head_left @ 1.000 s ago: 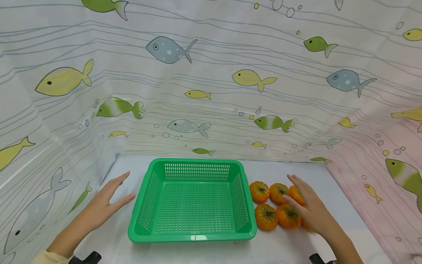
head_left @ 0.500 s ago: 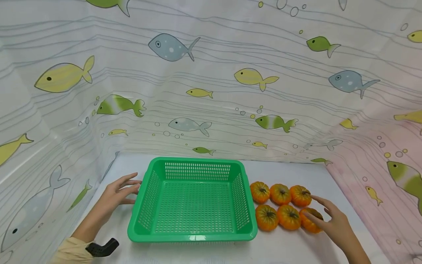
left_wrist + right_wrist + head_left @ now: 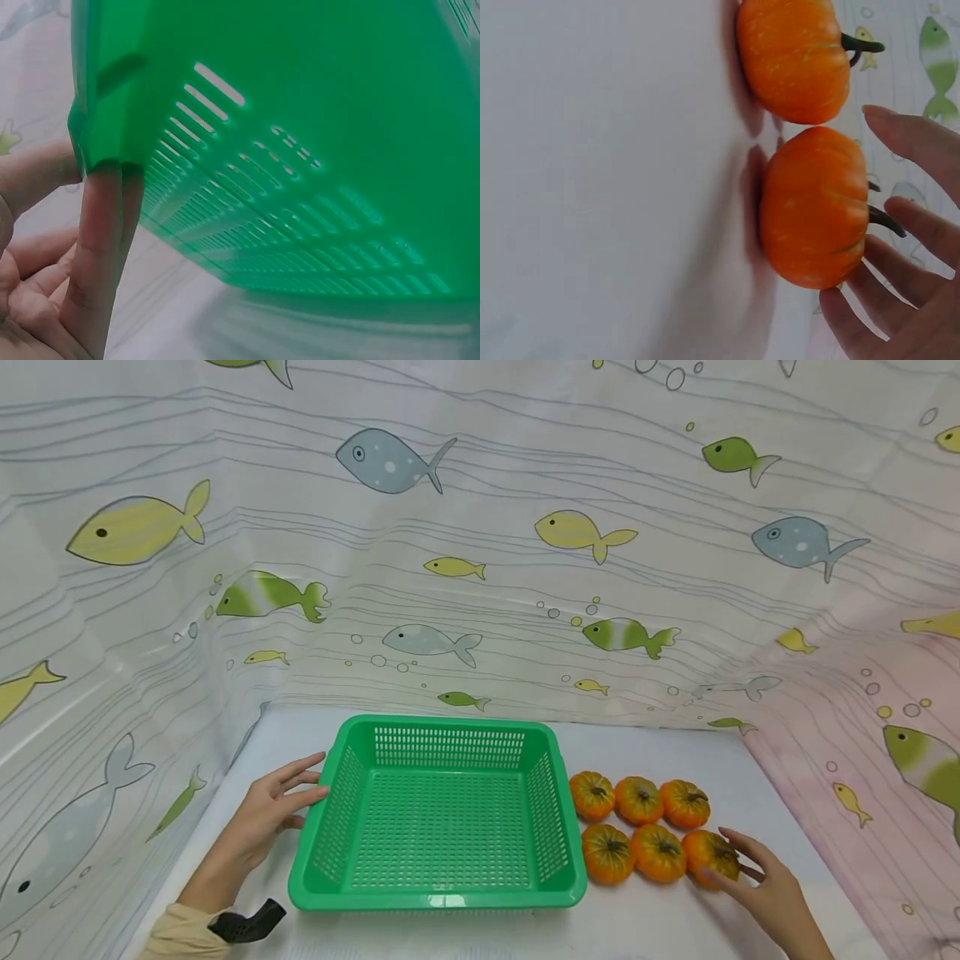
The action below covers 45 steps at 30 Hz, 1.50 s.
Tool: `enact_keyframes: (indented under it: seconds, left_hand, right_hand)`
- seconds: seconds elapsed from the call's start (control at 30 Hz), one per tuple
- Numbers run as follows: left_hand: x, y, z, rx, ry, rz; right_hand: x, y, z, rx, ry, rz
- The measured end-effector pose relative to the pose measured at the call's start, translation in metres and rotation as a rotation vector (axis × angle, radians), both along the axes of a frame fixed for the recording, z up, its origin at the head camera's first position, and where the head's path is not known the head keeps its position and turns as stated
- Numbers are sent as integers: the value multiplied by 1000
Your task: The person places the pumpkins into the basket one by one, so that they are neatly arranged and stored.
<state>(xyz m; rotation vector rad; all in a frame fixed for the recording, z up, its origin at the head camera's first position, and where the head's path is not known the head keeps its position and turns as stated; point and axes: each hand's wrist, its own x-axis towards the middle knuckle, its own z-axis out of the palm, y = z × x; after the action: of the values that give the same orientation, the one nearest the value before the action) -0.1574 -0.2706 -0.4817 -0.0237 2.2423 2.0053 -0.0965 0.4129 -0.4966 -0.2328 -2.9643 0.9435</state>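
Observation:
A green plastic basket (image 3: 442,901) with slotted sides sits on the white-covered table. My left hand (image 3: 261,814) is at its left rim; in the left wrist view the thumb and fingers (image 3: 96,225) take the rim between them. Several small orange pumpkins stand right of the basket in two rows. My right hand (image 3: 772,897) is around the right side of the front-right pumpkin (image 3: 705,852). In the right wrist view, its fingers (image 3: 900,270) are spread beside that pumpkin (image 3: 814,206) and its stem, with the thumb held away from it.
Beside that pumpkin stand the front-middle pumpkin (image 3: 658,853) and the back-right pumpkin (image 3: 685,803). The front-left pumpkin (image 3: 606,854) is close against the basket's right side. A fish-print curtain (image 3: 510,610) encloses the table at the back and both sides.
My left hand has moved right and up to the basket's rim. My right hand has moved right and down from above the pumpkins to the front-right one. Basket and pumpkins stay in place.

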Motion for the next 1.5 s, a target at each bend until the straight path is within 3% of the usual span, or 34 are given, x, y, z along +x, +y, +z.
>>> enact_keyframes:
  seconds: [0.33, 0.9, 1.5]
  left_hand:
    - [1, 2, -2, 32, 3, 2]
    - [-1, 4, -3, 62, -8, -2]
    - [1, 3, -5, 89, 8, -15]
  right_hand:
    - [-1, 9, -14, -82, -78, -41]
    - [-2, 14, -24, -104, -101, -84]
    - [-4, 13, -20, -129, -179, -83]
